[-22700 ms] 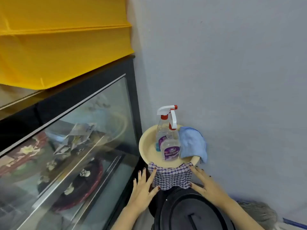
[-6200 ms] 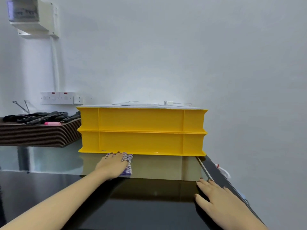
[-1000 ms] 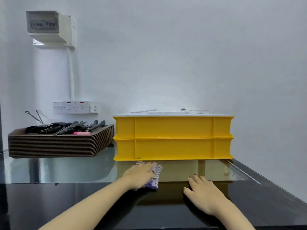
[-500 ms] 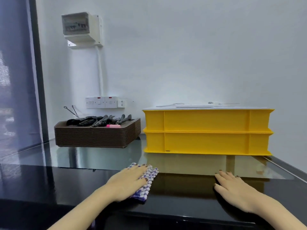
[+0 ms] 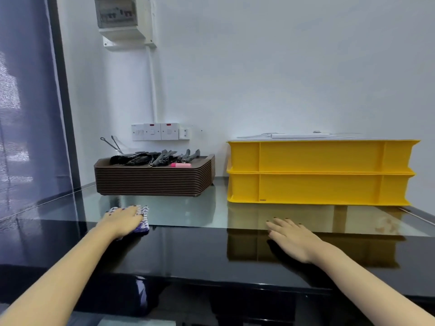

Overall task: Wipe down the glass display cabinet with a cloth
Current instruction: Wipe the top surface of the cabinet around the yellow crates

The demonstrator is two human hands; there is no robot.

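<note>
The checked cloth lay on the glass cabinet top, just in front of the stack of brown trays. The left hand pressed it with straight fingers. The right hand rested flat and released, holding nothing. Even pressure and overlapping strokes were advisable, stopping short of the yellow crates.

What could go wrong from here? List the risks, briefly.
1. The left hand presses the checked cloth flat just in front of the stack of brown trays. A stroke further back could bump the stack and shake the loose tongs on top.
2. The right hand lies flat on the glossy black top and may leave prints there.
3. Glass beneath the yellow crates probably goes unwiped.
</note>
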